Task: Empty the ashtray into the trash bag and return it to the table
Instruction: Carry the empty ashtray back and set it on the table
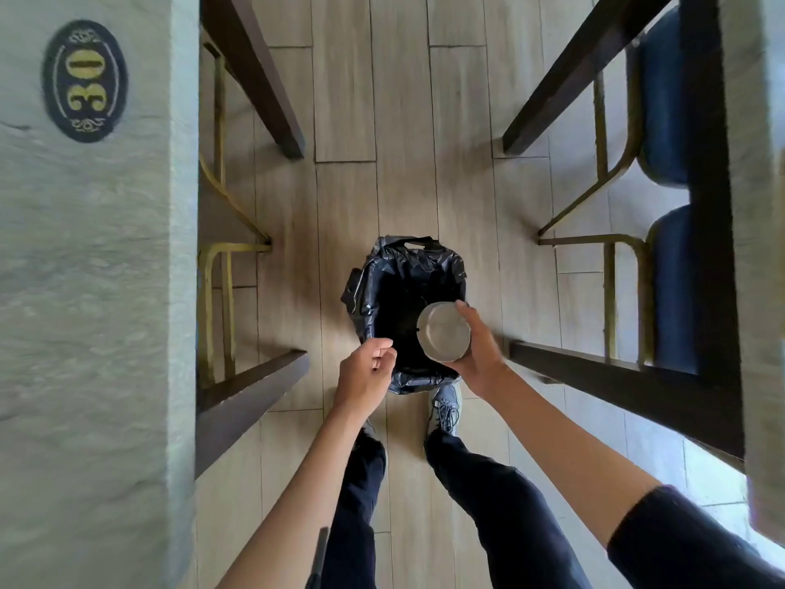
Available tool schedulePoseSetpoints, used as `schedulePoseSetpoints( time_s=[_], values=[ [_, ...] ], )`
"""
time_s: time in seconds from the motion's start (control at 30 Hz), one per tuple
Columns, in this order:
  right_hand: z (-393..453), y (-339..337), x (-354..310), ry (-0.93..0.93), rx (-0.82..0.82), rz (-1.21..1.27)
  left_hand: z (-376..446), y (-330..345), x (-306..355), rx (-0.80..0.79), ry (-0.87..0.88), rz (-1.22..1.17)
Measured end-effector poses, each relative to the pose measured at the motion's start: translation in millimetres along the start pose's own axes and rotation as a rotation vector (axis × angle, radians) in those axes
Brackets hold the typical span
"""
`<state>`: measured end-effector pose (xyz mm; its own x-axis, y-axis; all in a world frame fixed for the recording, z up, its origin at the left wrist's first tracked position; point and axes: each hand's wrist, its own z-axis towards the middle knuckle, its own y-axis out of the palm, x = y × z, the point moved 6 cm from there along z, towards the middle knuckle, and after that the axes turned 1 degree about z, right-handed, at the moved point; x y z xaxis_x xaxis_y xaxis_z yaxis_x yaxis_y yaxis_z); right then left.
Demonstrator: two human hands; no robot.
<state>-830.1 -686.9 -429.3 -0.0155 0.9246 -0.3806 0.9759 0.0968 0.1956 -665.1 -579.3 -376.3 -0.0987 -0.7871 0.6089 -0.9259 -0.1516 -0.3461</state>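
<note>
A black trash bag (399, 286) stands open on the wooden floor between two tables. My right hand (478, 352) grips a round metal ashtray (444, 331) over the bag's right side, with its flat base turned toward me. My left hand (367, 371) is at the bag's near left rim with its fingers curled; whether it pinches the plastic I cannot tell. The bag's inside is too dark to make out.
A grey stone table (93, 291) with an oval plate marked 30 (84, 80) fills the left. Another table edge (760, 206) runs down the right, with blue-seated chairs (667, 99) under it. Dark table legs (594, 376) and brass chair frames flank the aisle. My feet stand just behind the bag.
</note>
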Motion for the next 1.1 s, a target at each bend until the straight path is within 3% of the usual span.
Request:
schedulePoseSetpoints(
  time_s=[0.3, 0.6, 0.77, 0.87, 1.03, 1.1],
  values=[
    [-142, 27, -58, -0.059, -0.124, 0.008, -95, -29, 87, -0.004, 0.052, -0.182],
    [-274, 59, -95, -0.213, -0.175, -0.349, -215, -69, 137, 0.104, 0.078, -0.420],
    [-329, 86, -97, -0.323, -0.227, -0.521, -271, -104, 143, 0.167, 0.149, -0.506],
    [-355, 114, -93, -0.443, -0.351, -0.660, -295, -127, 133, 0.186, 0.185, -0.521],
    [-400, 170, -63, -0.392, -0.546, -0.849, -334, -178, 94, 0.254, 0.202, -0.610],
    [-410, 191, -44, -0.453, -0.589, -1.019, -351, -201, 76, 0.260, 0.222, -0.610]
  ],
)
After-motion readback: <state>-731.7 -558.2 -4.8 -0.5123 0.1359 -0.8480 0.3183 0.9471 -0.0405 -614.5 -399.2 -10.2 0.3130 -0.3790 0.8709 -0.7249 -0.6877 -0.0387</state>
